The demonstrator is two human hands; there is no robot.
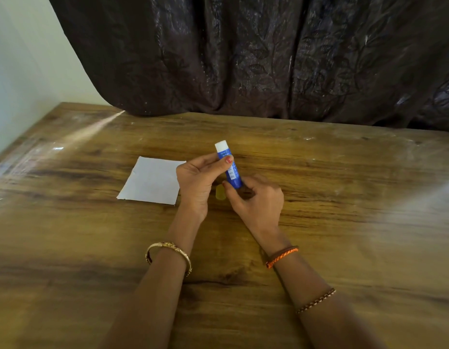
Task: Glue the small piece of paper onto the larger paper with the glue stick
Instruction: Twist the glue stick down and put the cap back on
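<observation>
A blue glue stick (pixel 229 167) with a white top stands tilted above the wooden table (pixel 319 222). My left hand (pixel 197 185) grips its upper part between thumb and fingers. Lower down, my right hand (pixel 256 197) curls its fingers round the stick's bottom end. A small yellow piece (pixel 220 192) lies on the table between my two hands, partly hidden; whether it is the small paper or a cap I cannot tell. The larger white paper (pixel 151 181) lies flat just left of my left hand.
A dark patterned curtain (pixel 268 59) hangs along the table's far edge. A pale wall (pixel 22 71) stands at the left. The table's left edge runs diagonally at the far left.
</observation>
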